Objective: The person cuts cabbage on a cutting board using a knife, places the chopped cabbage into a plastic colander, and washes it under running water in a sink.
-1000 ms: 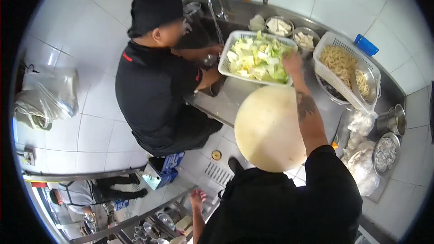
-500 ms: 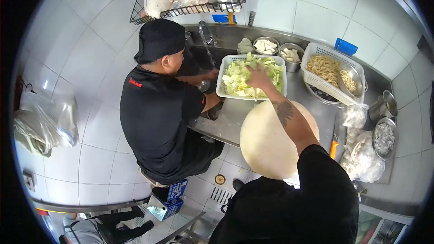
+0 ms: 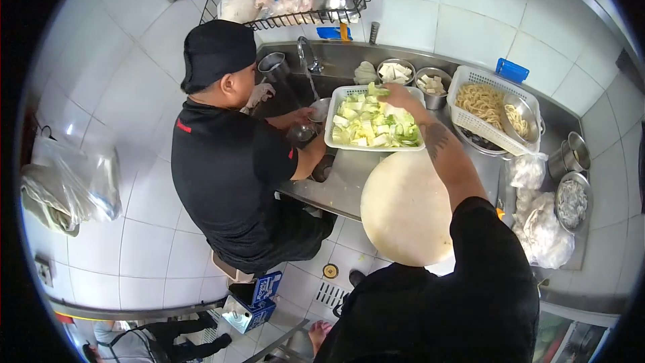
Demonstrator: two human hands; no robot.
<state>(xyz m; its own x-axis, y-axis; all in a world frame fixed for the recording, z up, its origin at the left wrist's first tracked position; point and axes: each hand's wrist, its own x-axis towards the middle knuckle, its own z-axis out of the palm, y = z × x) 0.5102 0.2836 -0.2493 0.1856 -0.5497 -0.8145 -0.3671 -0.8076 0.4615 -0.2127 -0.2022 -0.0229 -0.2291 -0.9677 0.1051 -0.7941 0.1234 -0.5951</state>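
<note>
Running left-to-right at upper center, cabbage basket (image 3: pixel 375 148) is reached by half-curled right hand (image 3: pixel 401 97), hold unclear; near edge is bordered by bare steel counter (image 3: pixel 344 176); left hand's (image 3: pixel 319 334) grip is indiscernible.

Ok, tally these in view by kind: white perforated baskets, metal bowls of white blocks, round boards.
White perforated baskets: 2
Metal bowls of white blocks: 2
Round board: 1
Total: 5
</note>
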